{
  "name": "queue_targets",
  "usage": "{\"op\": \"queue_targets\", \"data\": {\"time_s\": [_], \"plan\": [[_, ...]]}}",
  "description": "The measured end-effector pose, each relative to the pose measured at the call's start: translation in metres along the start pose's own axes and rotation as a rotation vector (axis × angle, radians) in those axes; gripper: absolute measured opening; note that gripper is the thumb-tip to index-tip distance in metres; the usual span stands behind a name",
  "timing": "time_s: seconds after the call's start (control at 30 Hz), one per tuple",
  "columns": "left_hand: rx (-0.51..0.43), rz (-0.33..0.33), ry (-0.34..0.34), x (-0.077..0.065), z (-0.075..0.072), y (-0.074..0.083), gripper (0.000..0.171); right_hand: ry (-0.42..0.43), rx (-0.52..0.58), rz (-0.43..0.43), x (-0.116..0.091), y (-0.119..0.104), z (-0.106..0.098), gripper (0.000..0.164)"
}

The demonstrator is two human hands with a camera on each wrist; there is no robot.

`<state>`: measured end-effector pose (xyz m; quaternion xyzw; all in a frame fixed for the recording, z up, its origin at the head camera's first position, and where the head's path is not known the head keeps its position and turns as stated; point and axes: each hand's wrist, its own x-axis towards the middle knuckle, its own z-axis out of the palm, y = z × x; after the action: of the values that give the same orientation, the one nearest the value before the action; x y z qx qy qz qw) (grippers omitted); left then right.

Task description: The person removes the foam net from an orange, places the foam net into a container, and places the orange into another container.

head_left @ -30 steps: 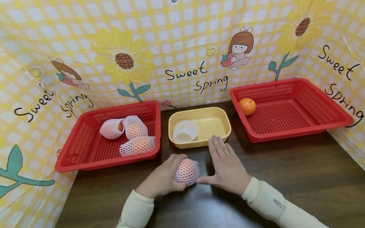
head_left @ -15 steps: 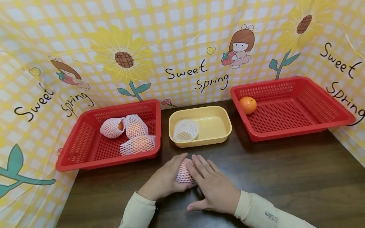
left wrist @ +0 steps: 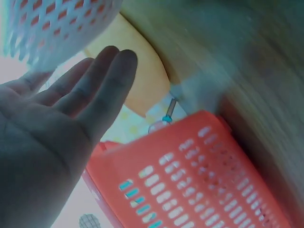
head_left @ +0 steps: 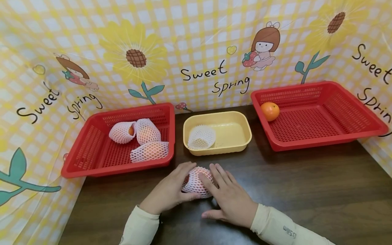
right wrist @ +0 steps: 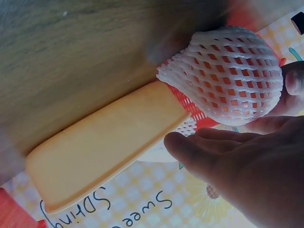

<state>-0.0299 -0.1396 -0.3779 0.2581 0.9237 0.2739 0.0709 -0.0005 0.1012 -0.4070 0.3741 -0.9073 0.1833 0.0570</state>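
An orange-red round fruit in a white foam net (head_left: 198, 183) is between my two hands above the dark table. My left hand (head_left: 165, 190) holds its left side, fingers behind and thumb across the front. The net's mouth faces that palm and a darker bit of fruit shows in it. From the right, the straight fingers of my right hand (head_left: 231, 200) lie against the net, with the thumb stretched apart. In the right wrist view, the netted fruit (right wrist: 237, 76) has its net drawn to a loose frilled end.
A yellow tray (head_left: 235, 133) behind my hands holds an empty foam net (head_left: 202, 136). The left red basket (head_left: 92, 143) has several netted fruits (head_left: 147, 132). In the right red basket (head_left: 306, 122) lies a bare orange (head_left: 270, 111). A checked cloth (head_left: 196, 41) backs the table.
My right hand has come in from the right, its fingers now against the net. The netted fruit shifts slightly left and its net opening now shows beside my left palm.
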Motion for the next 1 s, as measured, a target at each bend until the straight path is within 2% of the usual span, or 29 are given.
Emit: {"op": "queue_targets", "data": {"time_s": [0.1, 0.17, 0.3, 0.37, 0.43, 0.53, 0.6, 0.8, 0.9, 1.0], "plan": [[0.01, -0.004, 0.022, -0.003, -0.004, -0.002, 0.076, 0.005, 0.014, -0.008, 0.0, 0.001, -0.001, 0.099], [-0.003, -0.024, 0.013, -0.004, -0.005, -0.003, 0.071, 0.006, 0.018, -0.014, 0.0, 0.002, -0.001, 0.1], [-0.038, -0.08, -0.008, -0.007, -0.007, -0.005, 0.071, -0.018, 0.07, 0.031, -0.001, 0.006, -0.004, 0.1], [-0.054, -0.103, -0.014, -0.008, -0.008, -0.007, 0.071, -0.039, 0.086, 0.07, -0.001, 0.008, -0.005, 0.091], [-0.065, -0.118, -0.02, -0.009, -0.009, -0.009, 0.071, -0.066, 0.073, 0.089, -0.001, 0.01, -0.006, 0.074], [-0.079, -0.134, -0.035, -0.01, -0.01, -0.012, 0.07, -0.089, 0.041, 0.073, -0.001, 0.012, -0.007, 0.055], [-0.087, -0.145, -0.039, -0.011, -0.01, -0.014, 0.069, -0.082, 0.047, 0.053, -0.001, 0.013, -0.008, 0.051], [-0.102, -0.168, -0.036, -0.017, -0.01, -0.019, 0.066, 0.022, 0.199, 0.02, -0.001, 0.017, -0.005, 0.059], [-0.099, -0.153, -0.029, -0.019, -0.01, -0.021, 0.066, 0.113, 0.317, -0.023, 0.002, 0.018, -0.003, 0.054], [-0.104, -0.142, -0.026, -0.02, -0.01, -0.021, 0.066, 0.2, 0.487, -0.053, 0.007, 0.017, -0.005, 0.046]]}}
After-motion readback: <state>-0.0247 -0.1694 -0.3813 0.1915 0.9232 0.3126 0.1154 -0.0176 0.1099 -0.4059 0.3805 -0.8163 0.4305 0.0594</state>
